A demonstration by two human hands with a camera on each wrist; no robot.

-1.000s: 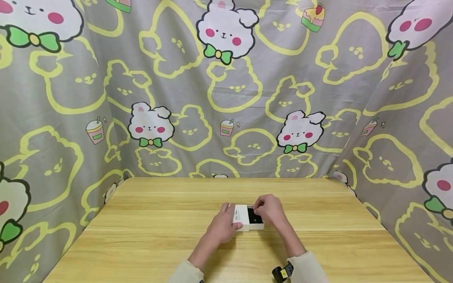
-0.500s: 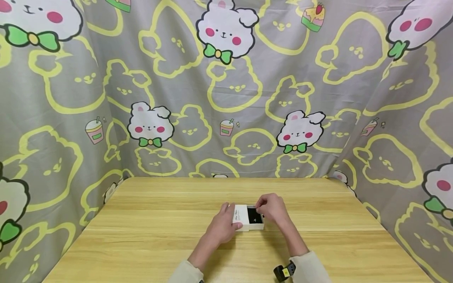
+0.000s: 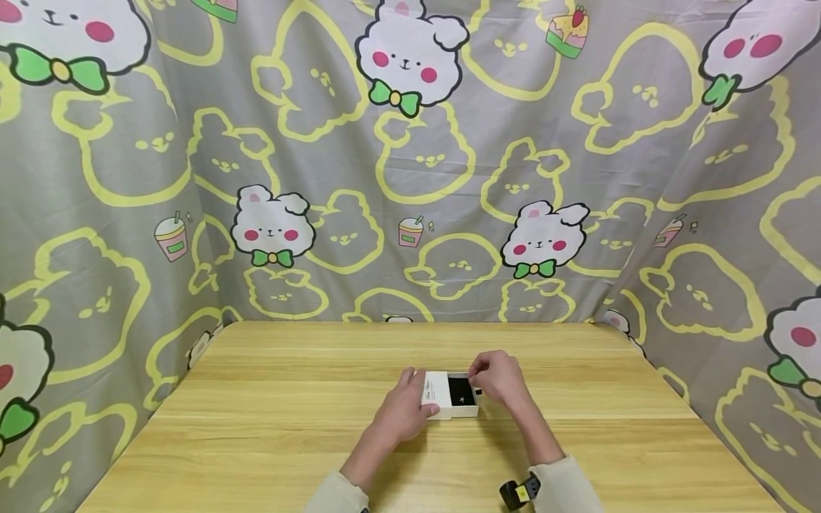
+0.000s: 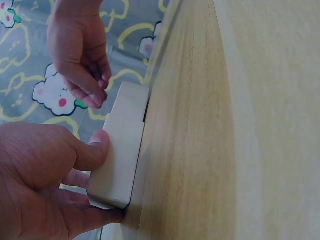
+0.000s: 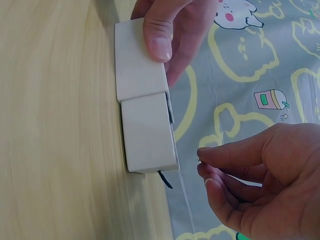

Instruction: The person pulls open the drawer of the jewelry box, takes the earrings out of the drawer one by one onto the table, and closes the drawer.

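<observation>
In the head view, my left hand (image 3: 399, 410) grips the white printed sleeve of a small drawer-style box (image 3: 437, 399) lying on the table. Its drawer (image 3: 465, 411) is slid partway out to the right, showing a black insert (image 3: 457, 388) with a tiny star-shaped silvery piece (image 3: 462, 400) on it. A black ribbon tab (image 5: 165, 180) sticks out from the drawer's end. My right hand (image 3: 497, 376) hovers by the drawer's far right corner. The right wrist view shows its thumb and fingertip pinching a tiny shiny piece (image 5: 199, 160), mostly hidden by the fingers.
The light wooden table (image 3: 288, 427) extends on both sides of the box. A grey curtain (image 3: 359, 214) printed with rabbits hangs behind the table and along its sides. A black device (image 3: 519, 491) is strapped at my right wrist.
My right hand has shifted slightly right, off the black insert to the drawer's corner, uncovering more of the insert and the ribbon tab. My left hand and the box have stayed put.
</observation>
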